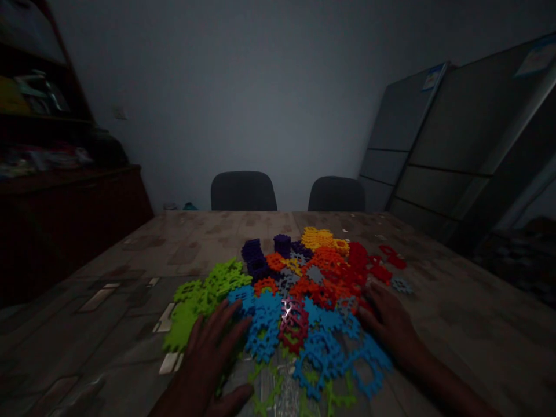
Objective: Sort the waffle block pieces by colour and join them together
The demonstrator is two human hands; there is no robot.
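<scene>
Gear-shaped pieces: a broad heap of flat, toothed rings sorted loosely by colour, in the middle of the table, between the two hands.
Colours: lime green pieces on the left, blue pieces toward the near side, magenta pieces among the blue, purple pieces and yellow pieces at the far side, orange pieces in the centre, red pieces on the right, a few grey ones scattered.
Left hand: palm down, fingers spread over the green and blue edge; no piece seen gripped.
Right hand: fingers partly bent at the red and grey edge; too dark to tell whether it has hold of one.
Tabletop: patterned in brown and grey blocks, glossy in spots.
Room: dim; two dark chair backs beyond the table, a pale wall, brown cabinet left, panelled doors right.
Direction: single rings are round, with no pointing end; the magenta row's long axis runs near to far, the green group's from near left to far right.
</scene>
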